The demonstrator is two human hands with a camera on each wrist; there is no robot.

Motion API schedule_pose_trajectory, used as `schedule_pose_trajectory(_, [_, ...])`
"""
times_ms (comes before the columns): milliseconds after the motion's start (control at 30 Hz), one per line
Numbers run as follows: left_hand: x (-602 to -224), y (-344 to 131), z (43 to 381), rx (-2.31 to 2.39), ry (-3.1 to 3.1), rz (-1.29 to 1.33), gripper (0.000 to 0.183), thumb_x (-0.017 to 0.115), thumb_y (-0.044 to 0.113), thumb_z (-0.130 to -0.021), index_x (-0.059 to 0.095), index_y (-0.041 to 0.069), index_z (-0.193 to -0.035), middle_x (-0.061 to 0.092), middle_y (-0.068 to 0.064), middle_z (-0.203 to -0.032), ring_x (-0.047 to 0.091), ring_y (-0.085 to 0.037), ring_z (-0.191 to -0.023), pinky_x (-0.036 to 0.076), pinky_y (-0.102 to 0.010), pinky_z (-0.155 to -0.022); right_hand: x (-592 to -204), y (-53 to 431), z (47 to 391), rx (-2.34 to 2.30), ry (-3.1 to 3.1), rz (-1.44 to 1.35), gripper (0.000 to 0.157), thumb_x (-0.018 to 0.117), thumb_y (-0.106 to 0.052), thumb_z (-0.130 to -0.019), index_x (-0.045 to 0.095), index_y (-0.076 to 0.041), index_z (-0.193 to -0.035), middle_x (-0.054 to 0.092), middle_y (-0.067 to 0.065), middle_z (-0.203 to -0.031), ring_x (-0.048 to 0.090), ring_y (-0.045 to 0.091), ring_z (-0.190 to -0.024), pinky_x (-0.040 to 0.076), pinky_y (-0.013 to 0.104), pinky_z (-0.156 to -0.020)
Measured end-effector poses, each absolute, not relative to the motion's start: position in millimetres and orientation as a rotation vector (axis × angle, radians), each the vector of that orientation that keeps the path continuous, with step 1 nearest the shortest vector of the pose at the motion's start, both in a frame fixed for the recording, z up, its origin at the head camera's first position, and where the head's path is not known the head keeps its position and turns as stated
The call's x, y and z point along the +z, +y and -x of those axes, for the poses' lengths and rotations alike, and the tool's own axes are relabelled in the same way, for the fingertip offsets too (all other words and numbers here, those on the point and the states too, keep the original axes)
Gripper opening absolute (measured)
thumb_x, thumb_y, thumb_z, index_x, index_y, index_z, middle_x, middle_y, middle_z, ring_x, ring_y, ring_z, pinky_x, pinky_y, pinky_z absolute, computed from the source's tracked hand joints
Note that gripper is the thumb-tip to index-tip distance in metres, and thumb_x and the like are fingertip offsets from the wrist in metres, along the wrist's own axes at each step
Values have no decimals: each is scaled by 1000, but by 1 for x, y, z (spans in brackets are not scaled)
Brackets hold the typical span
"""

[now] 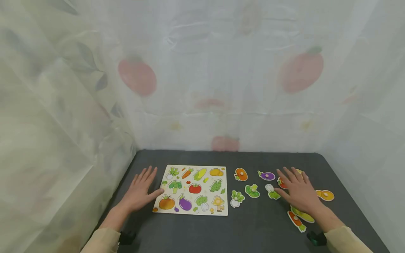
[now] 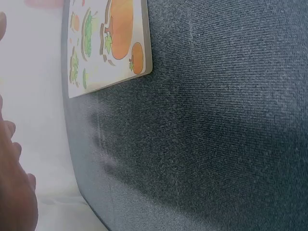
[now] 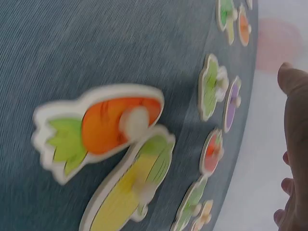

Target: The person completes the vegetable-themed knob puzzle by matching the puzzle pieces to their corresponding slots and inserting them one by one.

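A pale puzzle board (image 1: 195, 190) printed with vegetables lies flat on the dark table. My left hand (image 1: 140, 191) is held just left of it with the fingers spread, its thumb tip overlapping the board's left edge in the head view. Nothing is in that hand. On the right, my empty right hand (image 1: 299, 193) hovers with straight fingers over loose knobbed puzzle pieces. It partly hides a tomato piece (image 1: 282, 183). By its wrist lie a carrot piece (image 3: 115, 122) and a corn piece (image 3: 134, 183), touching or nearly so. A leafy white-stemmed piece (image 1: 272, 192) lies by the right thumb.
Between board and right hand lie a pumpkin piece (image 1: 241, 174), an eggplant piece (image 1: 266, 175), a broccoli piece (image 1: 252, 191) and a turnip piece (image 1: 237, 199). A yellow-orange piece (image 1: 325, 195) sits at far right. Pale printed curtains (image 1: 221, 88) surround the table (image 1: 246, 228).
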State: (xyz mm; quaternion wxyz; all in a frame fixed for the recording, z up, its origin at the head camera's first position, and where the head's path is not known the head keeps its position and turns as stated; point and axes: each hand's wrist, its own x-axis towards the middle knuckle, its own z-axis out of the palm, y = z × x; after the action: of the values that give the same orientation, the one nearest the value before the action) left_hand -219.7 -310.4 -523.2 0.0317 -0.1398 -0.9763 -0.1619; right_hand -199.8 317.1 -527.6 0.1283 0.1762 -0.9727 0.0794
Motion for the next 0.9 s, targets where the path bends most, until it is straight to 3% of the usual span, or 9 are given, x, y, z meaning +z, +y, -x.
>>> schedule_pose_trajectory(133, [-523,-309,218,-533,-3007,469,102,61,72,-90,16,20,-167,15,-13,-170,17,-42,-154,16,-68,-118,-527,304,201,230,-2767,-563,77,74,-46,-92,47,-8,-154,43,25,-154,31,51,-144,17,70,-117])
schedule_pose_trajectory(300, [-523,-307,213,-629,-3008,513,102,65,71,-88,15,28,-167,20,-8,-170,29,-40,-150,32,-68,-111,-527,288,202,238,-2695,-637,74,83,-33,-86,53,-6,-149,49,24,-149,36,50,-140,10,61,-122])
schedule_pose_trajectory(600, [-539,-305,206,-649,-3004,527,101,74,64,-85,30,18,-164,33,-11,-165,30,-42,-149,29,-68,-113,-529,258,206,260,-2590,-761,56,88,-26,-80,71,-9,-130,67,14,-125,53,43,-126,26,67,-114])
schedule_pose_trajectory(900, [-559,-309,194,-765,-3044,472,103,76,65,-82,35,13,-161,38,-13,-162,28,-45,-148,27,-73,-111,-533,228,206,342,-2632,-882,35,85,-22,-83,78,-14,-116,71,2,-108,63,29,-108,44,57,-105])
